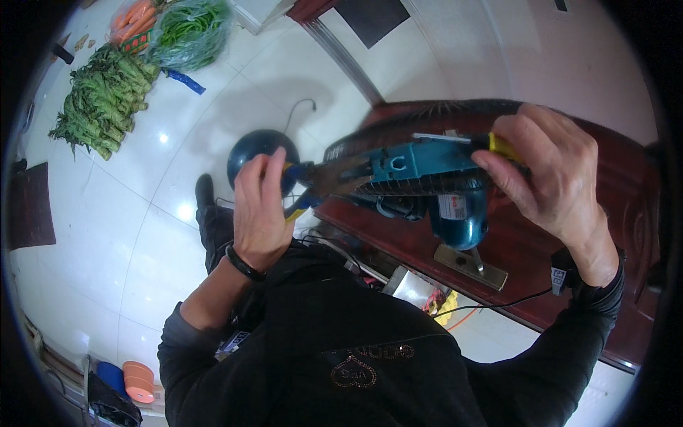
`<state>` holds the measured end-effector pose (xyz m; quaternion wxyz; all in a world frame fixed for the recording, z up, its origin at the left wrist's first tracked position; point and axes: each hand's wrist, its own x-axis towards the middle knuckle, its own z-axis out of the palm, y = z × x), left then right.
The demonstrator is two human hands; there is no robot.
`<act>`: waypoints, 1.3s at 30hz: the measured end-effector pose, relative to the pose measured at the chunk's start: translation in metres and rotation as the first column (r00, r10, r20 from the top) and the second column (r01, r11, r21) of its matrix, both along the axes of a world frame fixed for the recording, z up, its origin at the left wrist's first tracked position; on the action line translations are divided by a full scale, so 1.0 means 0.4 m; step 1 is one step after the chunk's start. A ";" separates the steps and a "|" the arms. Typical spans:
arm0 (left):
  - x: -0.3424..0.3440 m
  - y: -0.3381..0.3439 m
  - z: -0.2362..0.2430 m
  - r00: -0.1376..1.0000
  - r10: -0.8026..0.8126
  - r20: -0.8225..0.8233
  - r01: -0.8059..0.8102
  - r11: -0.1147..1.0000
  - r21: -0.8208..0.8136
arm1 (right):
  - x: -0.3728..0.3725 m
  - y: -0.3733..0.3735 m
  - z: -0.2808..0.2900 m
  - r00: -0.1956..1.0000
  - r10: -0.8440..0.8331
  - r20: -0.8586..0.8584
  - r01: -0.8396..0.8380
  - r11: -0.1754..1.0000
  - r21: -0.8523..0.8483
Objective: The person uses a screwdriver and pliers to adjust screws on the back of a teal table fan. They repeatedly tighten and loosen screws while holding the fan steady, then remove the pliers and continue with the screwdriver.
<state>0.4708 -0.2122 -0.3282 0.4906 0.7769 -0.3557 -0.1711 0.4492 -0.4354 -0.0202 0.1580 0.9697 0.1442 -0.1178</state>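
Note:
My left hand (261,208) is closed round pliers (331,178) with blue and yellow handles. The rusty jaws reach to the end of a teal plastic piece (413,161) lying along the edge of a wire fan grille (420,183); whether they grip it I cannot tell. In my right hand (548,167) is a screwdriver (501,146) with a yellow and black handle. Its metal shaft points left, over the teal piece. Below the grille sits the fan's rounded teal motor housing (459,222), and a round dark base (249,153) stands on the floor, partly behind my left hand.
A dark red panelled door (605,285) with a metal handle plate (455,265) lies behind the fan. Leafy green vegetables (107,99), bagged greens (188,32) and carrots (133,20) rest on the tiled floor (107,263). A loose cable (302,104) lies beyond the base.

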 end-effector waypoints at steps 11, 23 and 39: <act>0.004 -0.006 -0.019 1.000 -0.021 0.015 0.020 0.999 0.042 | 0.008 -0.017 -0.006 1.000 -0.008 -0.016 0.008 1.000 0.023; 0.036 -0.014 -0.016 0.995 -0.055 0.083 0.054 0.998 0.012 | 0.015 -0.028 -0.005 0.999 0.012 -0.046 -0.013 1.000 -0.009; 0.103 -0.029 -0.022 0.979 -0.088 0.183 0.116 0.982 -0.150 | 0.040 -0.019 -0.003 0.993 -0.020 -0.120 0.022 1.000 0.018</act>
